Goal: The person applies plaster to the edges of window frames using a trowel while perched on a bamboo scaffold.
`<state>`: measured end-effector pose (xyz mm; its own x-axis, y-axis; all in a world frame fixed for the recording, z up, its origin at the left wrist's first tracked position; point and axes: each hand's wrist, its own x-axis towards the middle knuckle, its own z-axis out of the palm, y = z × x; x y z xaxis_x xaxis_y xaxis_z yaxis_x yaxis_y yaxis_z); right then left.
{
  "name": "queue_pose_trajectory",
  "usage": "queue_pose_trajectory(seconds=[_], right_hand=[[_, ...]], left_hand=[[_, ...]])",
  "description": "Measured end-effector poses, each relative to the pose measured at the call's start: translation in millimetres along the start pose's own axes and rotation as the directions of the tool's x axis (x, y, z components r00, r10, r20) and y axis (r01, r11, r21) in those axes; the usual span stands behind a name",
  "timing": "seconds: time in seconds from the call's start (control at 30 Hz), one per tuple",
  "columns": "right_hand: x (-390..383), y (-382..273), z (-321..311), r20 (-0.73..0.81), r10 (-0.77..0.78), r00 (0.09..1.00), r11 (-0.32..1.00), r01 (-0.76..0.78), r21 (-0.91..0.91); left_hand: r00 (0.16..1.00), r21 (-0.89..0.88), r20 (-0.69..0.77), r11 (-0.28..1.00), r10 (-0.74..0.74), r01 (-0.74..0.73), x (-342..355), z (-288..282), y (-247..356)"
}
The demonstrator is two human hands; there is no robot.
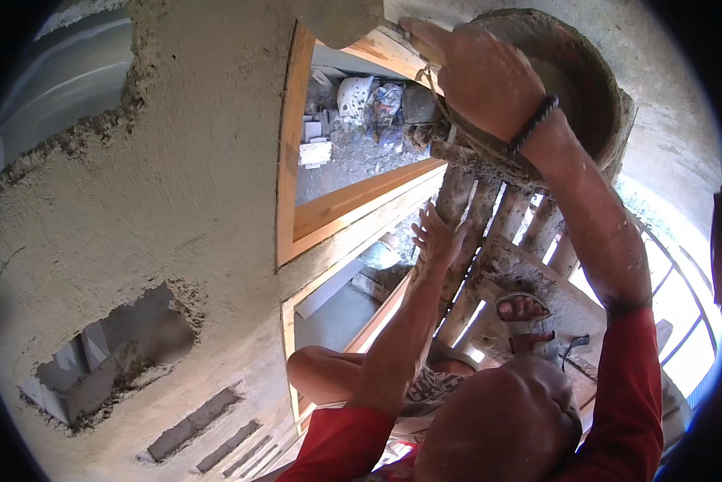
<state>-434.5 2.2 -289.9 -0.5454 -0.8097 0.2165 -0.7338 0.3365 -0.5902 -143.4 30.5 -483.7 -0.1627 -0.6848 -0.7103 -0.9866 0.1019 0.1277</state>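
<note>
My right hand (489,80), with a dark beaded bracelet at the wrist, reaches up across the near side of a round, mortar-crusted basin (586,60). Its fingers are closed round the handle of a trowel. The trowel's grey blade (343,19) lies at the top edge, close to the wall and the wooden frame. Lower down, my left hand (441,239) is raised with its fingers spread and nothing in them. Dirty wooden planks (477,217) lie beyond it, below the basin.
A plastered wall (192,153) with a ragged hole (120,353) and narrow slots fills the left. Wooden window frames (361,201) open onto rubble and sacks below. My sandalled foot (529,317) rests on a board over gaps between planks. Curved metal bars (682,281) stand at right.
</note>
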Motion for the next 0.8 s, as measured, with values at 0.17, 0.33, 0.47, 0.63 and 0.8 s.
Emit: queue_pose_trajectory(seconds=[0.17,0.33,0.47,0.63,0.8], right_hand=[[26,6,-1,0.0,0.053,0.999,0.991,-0.052,-0.125],[35,13,11,-0.042,-0.002,0.999,0.978,-0.006,-0.207],[40,12,13,-0.004,0.022,1.0,0.986,-0.023,-0.167],[43,3,4,0.085,0.07,0.994,0.991,-0.059,-0.119],[33,8,24,-0.042,-0.018,0.999,0.991,0.013,-0.131]], left_hand=[[1.0,-0.021,-0.003,1.0,0.018,-0.018,1,-1,-1],[1.0,-0.012,-0.009,1.0,0.026,-0.026,1,1,0],[1.0,-0.017,-0.013,0.999,0.027,-0.027,0,1,-1],[1.0,-0.011,-0.008,1.0,0.029,-0.029,0,-1,-2],[0.999,-0.017,0.004,0.999,0.034,-0.034,-1,2,3]])
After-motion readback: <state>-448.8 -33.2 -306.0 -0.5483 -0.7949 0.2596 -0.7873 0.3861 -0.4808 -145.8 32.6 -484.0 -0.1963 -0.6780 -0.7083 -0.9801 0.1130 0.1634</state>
